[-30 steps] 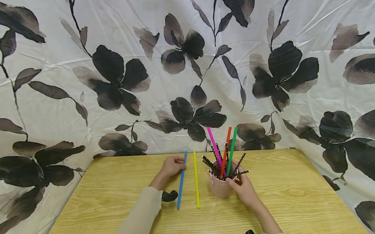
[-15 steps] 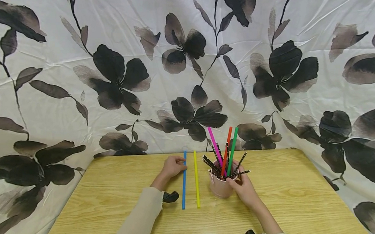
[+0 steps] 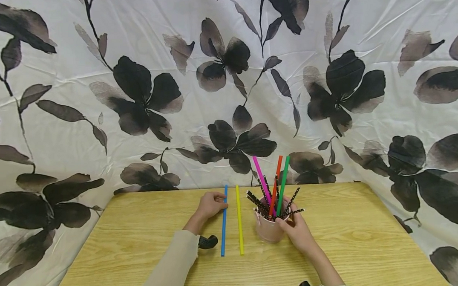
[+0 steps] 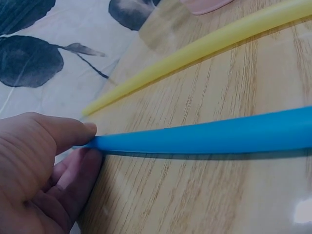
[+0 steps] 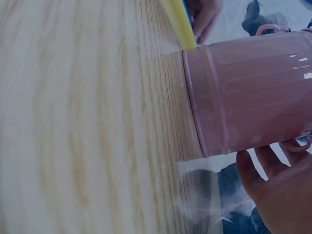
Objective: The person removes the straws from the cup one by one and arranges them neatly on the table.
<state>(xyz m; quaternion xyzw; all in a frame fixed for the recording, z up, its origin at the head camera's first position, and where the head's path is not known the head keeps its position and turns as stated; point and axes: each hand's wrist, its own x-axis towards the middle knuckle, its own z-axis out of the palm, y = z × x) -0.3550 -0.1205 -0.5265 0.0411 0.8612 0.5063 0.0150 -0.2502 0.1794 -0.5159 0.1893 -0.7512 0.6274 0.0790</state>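
Between the thumb and fingers of my left hand [image 3: 212, 204] is a blue straw [image 3: 223, 236], pinched near its far end and lying along the table. In the left wrist view the thumb [image 4: 73, 134] is on one side of the straw and fingers are on the other. A yellow straw [image 3: 240, 224] lies just to its right, a narrow gap apart. My right hand [image 3: 299, 233] holds a small pink bucket [image 3: 268, 231] by its right side, thumb near the rim. The bucket stands upright on the table; its side handle shows in the right wrist view.
Magenta [image 3: 261, 176], red [image 3: 278, 175] and green [image 3: 284, 175] straws stand in the bucket among several black dotted straws [image 3: 254, 198]. Behind the wooden table [image 3: 133, 232] hangs a floral cloth [image 3: 149, 37]. A black wrist device [image 3: 208, 242] sits by my left cuff.
The blue straw's near end has swung right, so the straw went from slanted to nearly straight up and down in view. My right hand and the bucket stay put.
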